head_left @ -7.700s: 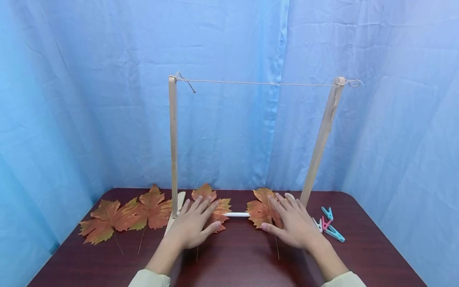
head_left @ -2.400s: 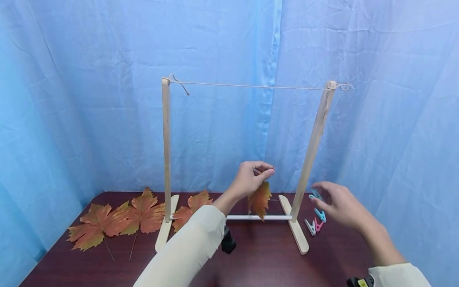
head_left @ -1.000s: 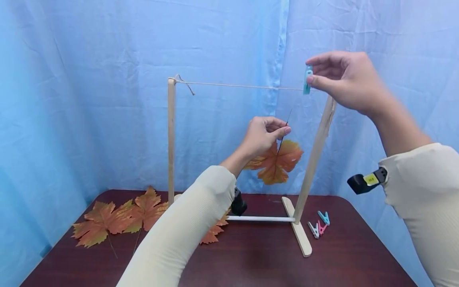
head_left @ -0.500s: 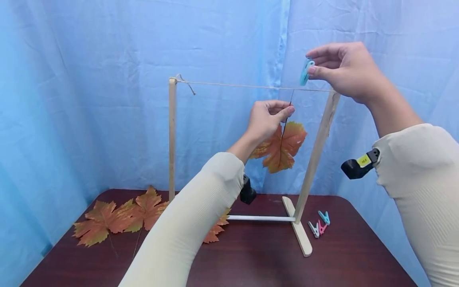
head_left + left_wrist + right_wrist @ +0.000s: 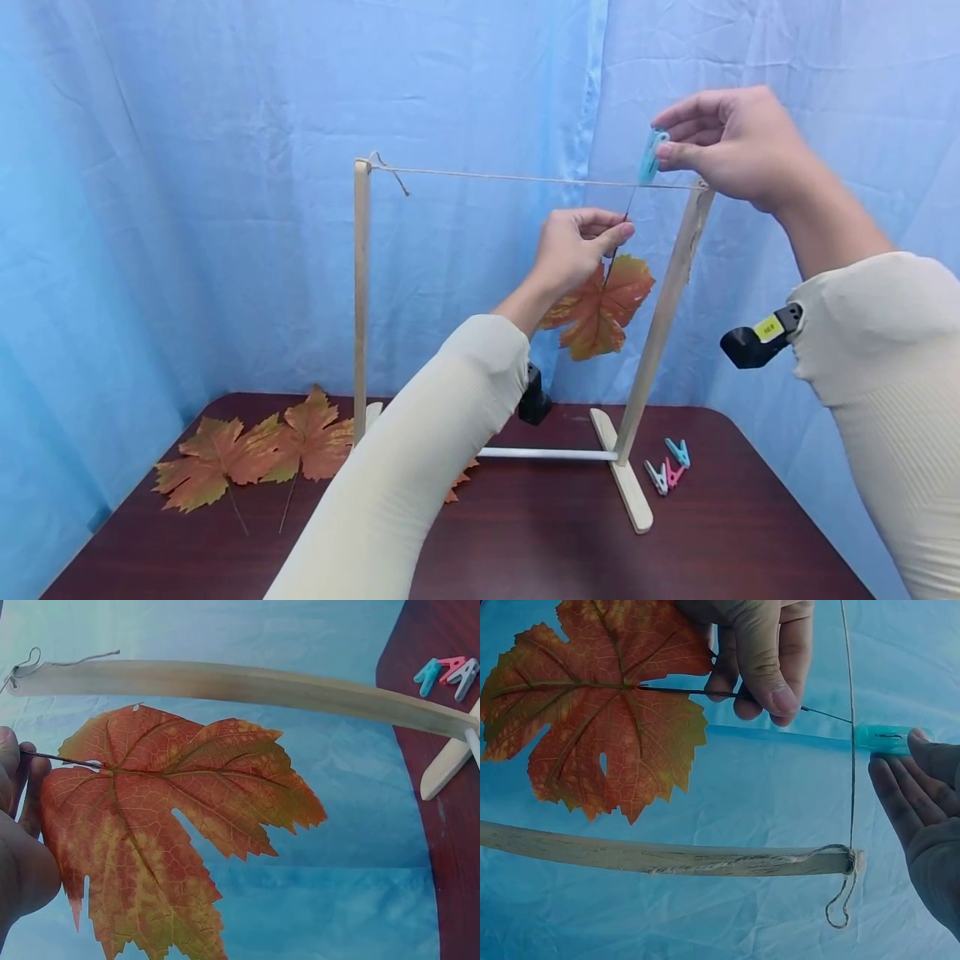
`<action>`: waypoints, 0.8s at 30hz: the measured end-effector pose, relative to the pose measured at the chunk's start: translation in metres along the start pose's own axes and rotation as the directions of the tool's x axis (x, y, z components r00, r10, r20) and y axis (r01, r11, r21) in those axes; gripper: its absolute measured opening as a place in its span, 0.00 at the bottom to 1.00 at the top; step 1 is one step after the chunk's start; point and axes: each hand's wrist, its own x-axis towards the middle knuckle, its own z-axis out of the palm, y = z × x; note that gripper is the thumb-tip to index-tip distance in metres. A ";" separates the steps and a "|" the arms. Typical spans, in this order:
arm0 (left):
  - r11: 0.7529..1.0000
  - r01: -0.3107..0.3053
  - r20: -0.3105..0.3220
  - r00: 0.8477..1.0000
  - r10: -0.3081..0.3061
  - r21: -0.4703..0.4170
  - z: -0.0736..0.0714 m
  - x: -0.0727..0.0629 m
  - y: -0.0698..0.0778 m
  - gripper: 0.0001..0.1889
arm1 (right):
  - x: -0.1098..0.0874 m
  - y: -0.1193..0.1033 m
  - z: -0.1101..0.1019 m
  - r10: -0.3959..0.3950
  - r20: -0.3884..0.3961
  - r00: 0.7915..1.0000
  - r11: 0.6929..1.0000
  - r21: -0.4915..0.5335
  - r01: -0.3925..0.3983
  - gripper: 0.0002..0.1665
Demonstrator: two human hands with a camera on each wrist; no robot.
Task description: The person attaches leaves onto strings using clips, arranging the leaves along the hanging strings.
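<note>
My left hand (image 5: 573, 250) pinches the thin dark stem of an orange-red artificial maple leaf (image 5: 600, 308), which hangs below the fingers. The stem's tip reaches up to the string (image 5: 495, 177) tied between two wooden posts. My right hand (image 5: 742, 150) pinches a light blue clothespin (image 5: 651, 158) between thumb and fingers, right above the string near the right post (image 5: 667, 333). In the right wrist view, the clothespin (image 5: 885, 739) meets the string beside the stem's tip; whether its mouth is around them I cannot tell.
Two more leaves (image 5: 217, 462) lie on the dark table at left, and another lies partly hidden behind my left sleeve. Blue, pink and white clothespins (image 5: 671, 468) lie right of the stand's wooden foot (image 5: 633, 500). A white bar (image 5: 547, 454) joins the feet.
Since the flat-handed start, a leaf and a blue clothespin were picked up and raised. In the last half second both hands moved slightly right, and the clothespin came down to the string.
</note>
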 end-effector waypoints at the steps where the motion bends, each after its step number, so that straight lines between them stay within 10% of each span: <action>1: 1.000 0.001 0.000 1.000 -0.001 -0.003 0.001 0.000 0.000 0.13 | 0.000 0.000 -0.001 0.003 0.003 1.000 1.000 0.002 -0.003 0.22; 24: 0.999 0.005 -0.022 1.000 -0.006 -0.046 0.013 0.001 0.005 0.12 | -0.002 0.005 -0.001 0.074 0.062 0.995 0.994 -0.084 -0.068 0.23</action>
